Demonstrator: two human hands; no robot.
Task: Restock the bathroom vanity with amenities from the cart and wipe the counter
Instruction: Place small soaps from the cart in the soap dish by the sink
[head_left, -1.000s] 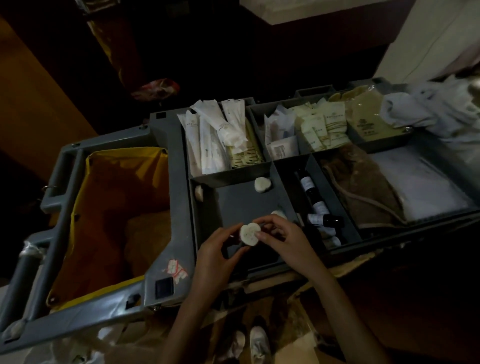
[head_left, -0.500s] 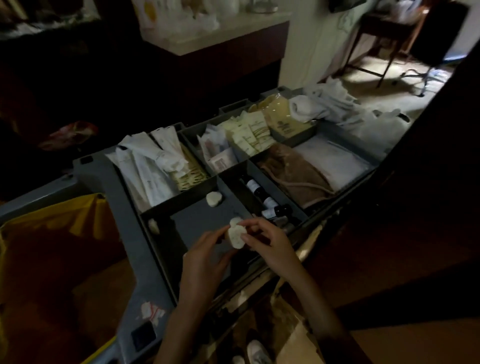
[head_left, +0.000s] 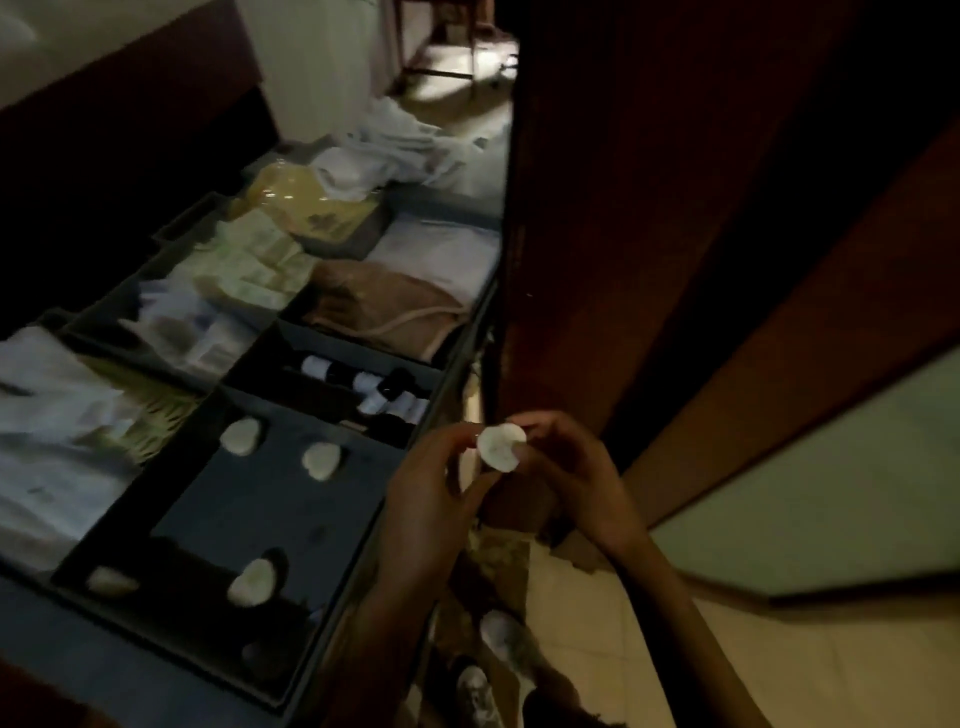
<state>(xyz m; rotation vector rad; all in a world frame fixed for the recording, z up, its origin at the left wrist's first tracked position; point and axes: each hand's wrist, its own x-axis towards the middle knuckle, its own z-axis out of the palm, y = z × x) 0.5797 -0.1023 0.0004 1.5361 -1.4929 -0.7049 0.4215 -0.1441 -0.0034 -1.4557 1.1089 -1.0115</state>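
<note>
While aloft, soap (head_left: 501, 447): left hand (head_left: 431, 496), right hand (head_left: 576, 478)

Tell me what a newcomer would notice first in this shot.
First, the pale round soap, pinched between the left hand and right hand just beside the cart, low in the middle of the frame. Next come the loose soaps dotted over the dark grey compartment at lower left. Behind that compartment lie the dark bottles with white labels.
</note>
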